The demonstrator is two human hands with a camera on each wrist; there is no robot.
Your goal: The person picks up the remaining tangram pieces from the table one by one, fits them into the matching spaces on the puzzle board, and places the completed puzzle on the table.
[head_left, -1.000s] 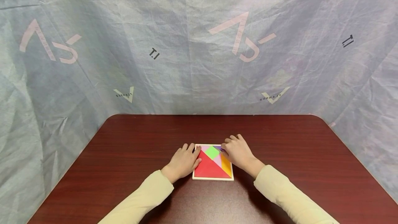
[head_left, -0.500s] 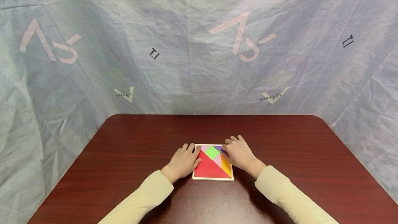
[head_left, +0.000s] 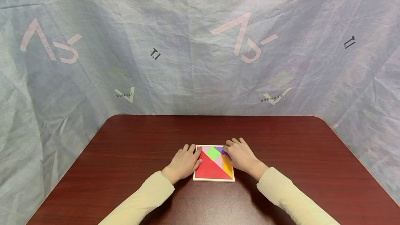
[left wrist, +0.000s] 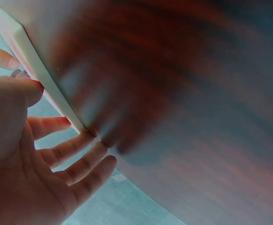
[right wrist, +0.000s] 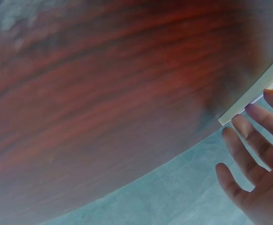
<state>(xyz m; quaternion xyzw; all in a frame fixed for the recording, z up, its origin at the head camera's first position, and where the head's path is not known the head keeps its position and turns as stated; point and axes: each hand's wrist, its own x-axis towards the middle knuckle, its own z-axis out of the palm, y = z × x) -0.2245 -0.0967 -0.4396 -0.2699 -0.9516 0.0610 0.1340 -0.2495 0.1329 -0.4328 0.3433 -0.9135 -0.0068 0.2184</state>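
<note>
A square tangram tray (head_left: 215, 180) with a pale rim lies on the table, filled with flat coloured pieces. A large red area (head_left: 212, 171), a green square (head_left: 213, 153), pink pieces (head_left: 218, 163) and an orange piece (head_left: 227, 168) show. My left hand (head_left: 182, 163) rests at the tray's left edge; its thumb and index fingertip touch the rim, the fingers loosely extended. At the upper right corner, my right hand (head_left: 241, 154) touches a purple piece (head_left: 219, 149) with its fingertips, partly covering it. In the right wrist view its fingers look mostly straight.
The dark red wood-grain table (head_left: 140, 138) has rounded far corners. Grey printed cloth (head_left: 193, 68) hangs behind it and along both sides. The tray sits near the table's middle, between the two forearms.
My right hand has shifted slightly down and to the right, and a bit more of the purple piece shows. My left hand and the tray stay in place.
</note>
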